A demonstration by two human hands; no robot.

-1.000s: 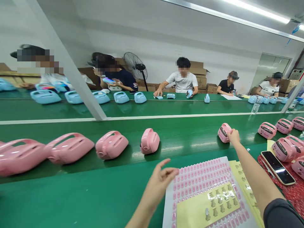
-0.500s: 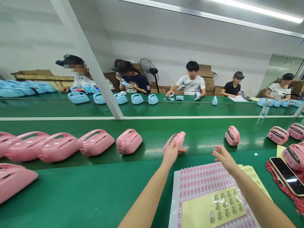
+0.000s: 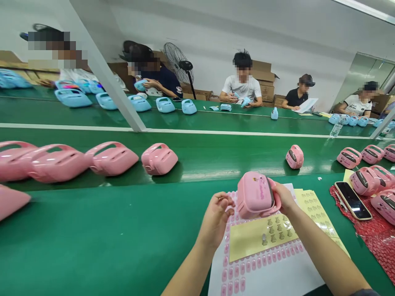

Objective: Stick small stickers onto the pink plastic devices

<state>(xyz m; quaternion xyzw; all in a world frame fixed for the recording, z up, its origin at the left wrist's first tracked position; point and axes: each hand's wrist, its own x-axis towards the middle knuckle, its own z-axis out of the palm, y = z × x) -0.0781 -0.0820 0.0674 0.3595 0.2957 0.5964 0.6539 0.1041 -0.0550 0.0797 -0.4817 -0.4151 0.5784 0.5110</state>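
The held case point(image 3: 251, 201) is pink with darker pink lettering point(image 3: 261, 193); the near white sheet point(image 3: 277, 273) bears rows of pink ovals point(image 3: 263, 261), the yellow strip point(image 3: 245, 242) dark prints point(image 3: 281, 236). The tabletop point(image 3: 92, 250) is green.

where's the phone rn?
Head view, right side: the phone lies screen up on the red bubble wrap, beside the clustered pink cases, to the right of the right hand holding another pink case.

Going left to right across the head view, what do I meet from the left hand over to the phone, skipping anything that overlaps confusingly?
Left hand → pink case held by its handle → right hand → phone.
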